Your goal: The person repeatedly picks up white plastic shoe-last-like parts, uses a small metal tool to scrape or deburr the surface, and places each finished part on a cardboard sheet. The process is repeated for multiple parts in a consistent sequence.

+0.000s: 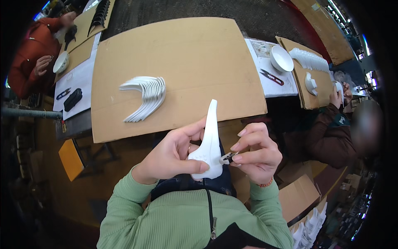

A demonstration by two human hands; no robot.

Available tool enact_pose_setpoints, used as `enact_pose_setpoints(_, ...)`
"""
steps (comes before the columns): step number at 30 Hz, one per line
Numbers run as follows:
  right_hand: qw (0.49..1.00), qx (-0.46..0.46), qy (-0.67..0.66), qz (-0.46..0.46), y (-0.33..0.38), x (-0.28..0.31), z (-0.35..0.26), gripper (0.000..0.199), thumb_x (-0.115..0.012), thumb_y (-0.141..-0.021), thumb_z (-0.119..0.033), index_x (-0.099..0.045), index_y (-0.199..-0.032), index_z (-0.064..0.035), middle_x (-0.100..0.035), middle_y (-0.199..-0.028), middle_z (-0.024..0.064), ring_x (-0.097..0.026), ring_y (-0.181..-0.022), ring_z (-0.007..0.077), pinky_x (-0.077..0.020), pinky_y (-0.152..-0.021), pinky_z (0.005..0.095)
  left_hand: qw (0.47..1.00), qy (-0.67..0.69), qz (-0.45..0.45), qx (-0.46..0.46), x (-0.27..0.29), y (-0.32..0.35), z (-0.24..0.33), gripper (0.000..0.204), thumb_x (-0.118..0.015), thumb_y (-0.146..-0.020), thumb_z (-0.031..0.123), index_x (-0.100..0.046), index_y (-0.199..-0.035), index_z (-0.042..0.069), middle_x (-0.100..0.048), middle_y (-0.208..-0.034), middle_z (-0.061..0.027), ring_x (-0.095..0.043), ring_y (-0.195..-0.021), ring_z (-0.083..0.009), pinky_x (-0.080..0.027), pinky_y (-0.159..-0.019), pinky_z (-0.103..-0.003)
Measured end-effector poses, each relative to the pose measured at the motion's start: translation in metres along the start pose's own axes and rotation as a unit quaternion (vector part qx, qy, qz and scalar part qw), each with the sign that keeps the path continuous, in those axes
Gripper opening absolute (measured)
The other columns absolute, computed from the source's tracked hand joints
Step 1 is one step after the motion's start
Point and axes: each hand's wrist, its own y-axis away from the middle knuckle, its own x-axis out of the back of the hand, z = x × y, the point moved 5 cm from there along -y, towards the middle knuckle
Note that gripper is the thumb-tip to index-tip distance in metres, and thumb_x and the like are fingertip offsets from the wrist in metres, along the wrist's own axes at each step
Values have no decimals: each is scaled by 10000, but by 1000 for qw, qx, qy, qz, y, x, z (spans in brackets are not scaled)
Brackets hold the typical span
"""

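My left hand grips a white moulded piece by its broad lower end, thumb across the front. The piece stands upright, its narrow tip pointing away from me. A cluster of small raised marks shows near the thumb. My right hand pinches a small dark metal tool against the piece's right edge. A small white bit shows at the tool's tip; whether it belongs to the piece I cannot tell. On the cardboard sheet ahead lies a nested row of similar curved white pieces.
At right are a white bowl, red-handled thread snips and stacked white parts. At left sit another bowl, a black case and snips. Co-workers sit on both sides. An open carton stands at lower right.
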Motion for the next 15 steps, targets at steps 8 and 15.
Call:
enact_pose_setpoints(8, 999, 10, 31, -18, 5, -11, -3, 232, -795, -629, -54, -744, -842, -131, -667, -865, 34, -513, -918, 242, -451, -769, 343, 999, -3, -11, -30, 4, 5, -4, 849, -662, -738, -109, -208, -1453, -48, -480, -1220, -110, -592, -1006, -131, -513, -829, -255)
enact_pose_setpoints(15, 998, 10, 54, -33, 5, -11, -4, 233, -795, -615, -73, -745, -830, -147, -674, -856, -2, -515, -920, 231, -438, -745, 336, 1000, -4, -6, -25, 4, 3, -4, 856, -664, -731, -116, -209, -1453, -48, -475, -1221, -110, -598, -988, -128, -516, -812, -245)
